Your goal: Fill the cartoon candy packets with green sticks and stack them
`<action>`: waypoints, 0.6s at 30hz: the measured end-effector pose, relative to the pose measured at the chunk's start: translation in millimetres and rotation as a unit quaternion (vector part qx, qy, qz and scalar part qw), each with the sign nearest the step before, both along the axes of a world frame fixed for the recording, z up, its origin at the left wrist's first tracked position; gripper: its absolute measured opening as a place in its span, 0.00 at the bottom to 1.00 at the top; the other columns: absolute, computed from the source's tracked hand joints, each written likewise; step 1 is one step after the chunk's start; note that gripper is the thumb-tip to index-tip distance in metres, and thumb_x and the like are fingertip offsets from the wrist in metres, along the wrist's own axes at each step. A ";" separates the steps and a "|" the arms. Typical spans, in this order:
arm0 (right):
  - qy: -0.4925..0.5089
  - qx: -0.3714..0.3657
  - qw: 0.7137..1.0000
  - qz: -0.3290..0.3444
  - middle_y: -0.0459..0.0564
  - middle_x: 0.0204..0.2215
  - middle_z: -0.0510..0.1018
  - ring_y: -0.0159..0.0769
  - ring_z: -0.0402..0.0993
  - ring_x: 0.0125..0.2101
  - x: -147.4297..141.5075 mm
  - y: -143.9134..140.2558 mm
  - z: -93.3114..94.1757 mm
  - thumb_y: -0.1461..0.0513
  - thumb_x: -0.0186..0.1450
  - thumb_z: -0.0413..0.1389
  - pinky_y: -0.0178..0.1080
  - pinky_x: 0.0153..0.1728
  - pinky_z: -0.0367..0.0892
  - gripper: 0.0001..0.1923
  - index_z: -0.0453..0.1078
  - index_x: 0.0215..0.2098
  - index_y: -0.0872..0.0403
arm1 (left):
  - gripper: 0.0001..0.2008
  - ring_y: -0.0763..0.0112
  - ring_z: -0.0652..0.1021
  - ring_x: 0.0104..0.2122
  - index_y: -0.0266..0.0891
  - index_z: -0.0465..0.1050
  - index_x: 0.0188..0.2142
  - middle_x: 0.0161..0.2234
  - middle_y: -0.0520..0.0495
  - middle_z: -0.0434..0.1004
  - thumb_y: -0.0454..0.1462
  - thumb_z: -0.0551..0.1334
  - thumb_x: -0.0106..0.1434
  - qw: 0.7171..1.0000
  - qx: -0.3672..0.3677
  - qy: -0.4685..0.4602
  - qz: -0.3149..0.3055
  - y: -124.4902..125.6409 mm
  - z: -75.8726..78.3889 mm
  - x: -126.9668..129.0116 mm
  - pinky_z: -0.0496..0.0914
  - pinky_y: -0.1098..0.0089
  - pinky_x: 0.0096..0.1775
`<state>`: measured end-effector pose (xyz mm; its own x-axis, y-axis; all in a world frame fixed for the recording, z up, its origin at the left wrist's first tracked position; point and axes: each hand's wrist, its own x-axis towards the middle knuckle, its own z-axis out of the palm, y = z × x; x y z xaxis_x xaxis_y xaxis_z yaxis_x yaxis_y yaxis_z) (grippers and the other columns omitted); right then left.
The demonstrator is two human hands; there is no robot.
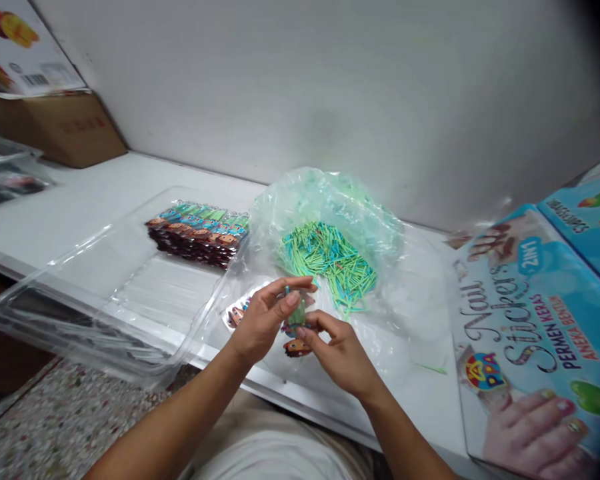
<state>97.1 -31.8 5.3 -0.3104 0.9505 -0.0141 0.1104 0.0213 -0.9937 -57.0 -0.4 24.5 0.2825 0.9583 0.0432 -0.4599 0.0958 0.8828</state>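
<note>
Grip state: left hand (263,320) and right hand (337,353) both pinched narrow on one small sticker packet (296,319), held between them just above the desk (80,200) near its front edge. Left fingertips clamp the packet's top, a thin stick poking up there; right fingertips hold its lower end. Under the hands: a cartoon-face card (297,347), partly hidden by the right fingers, and a few more cards (237,315) just left of the left hand. All of this sits on a spread clear plastic bag (330,200) whose far part holds a heap of green and blue sticks (330,263), just behind the hands. One stray green stick (430,367) lies right of the right hand. Left of the bag: a clear plastic tray (55,293) overhanging the desk edge, with a neat row of finished packets (200,230) at its far side, well apart from the hands. Right side: printed "Nail Stickers" display boxes (535,333), near the right forearm. Far left corner: a cardboard box (65,130) against the wall. Nothing blocks the packet from above.
</note>
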 end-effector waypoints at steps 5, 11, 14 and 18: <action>-0.051 0.072 0.996 0.002 0.49 0.33 0.77 0.36 0.76 0.33 1.4 3.2 -0.7 0.60 0.65 0.54 0.39 0.36 0.73 0.09 0.77 0.37 0.52 | 0.11 0.69 0.76 0.32 0.36 0.79 0.37 0.30 0.45 0.79 0.39 0.63 0.58 0.997 -0.060 -0.044 0.000 -2.6 10.3 0.3 0.68 0.70 0.36; -0.017 0.037 0.999 -0.022 0.51 0.35 0.77 0.35 0.77 0.30 1.1 2.7 1.2 0.56 0.66 0.53 0.40 0.32 0.75 0.13 0.78 0.41 0.51 | 0.16 0.64 0.77 0.35 0.36 0.76 0.42 0.35 0.41 0.80 0.42 0.60 0.58 0.993 -0.082 -0.088 0.018 -2.6 16.3 -0.6 0.69 0.67 0.36; 0.015 0.000 0.999 -0.028 0.50 0.36 0.76 0.33 0.77 0.26 1.8 1.7 1.8 0.54 0.65 0.53 0.41 0.31 0.76 0.15 0.78 0.42 0.51 | 0.19 0.60 0.77 0.39 0.35 0.76 0.42 0.38 0.38 0.80 0.47 0.60 0.59 0.995 -0.060 -0.081 0.026 -5.7 14.9 -3.5 0.68 0.64 0.43; -0.033 0.048 0.996 -0.063 0.50 0.32 0.79 0.39 0.77 0.34 2.6 1.8 5.4 0.54 0.65 0.54 0.42 0.37 0.74 0.15 0.78 0.39 0.53 | 0.22 0.60 0.77 0.41 0.36 0.78 0.41 0.38 0.40 0.80 0.51 0.64 0.55 0.998 -0.016 -0.049 0.029 -7.5 6.8 -6.5 0.66 0.63 0.46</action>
<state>99.7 -30.0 10.7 -0.1897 0.9798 0.0630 0.1841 0.0985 -0.9780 -63.5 -7.9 31.3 0.2224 0.9743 0.0367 -0.5502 0.0943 0.8297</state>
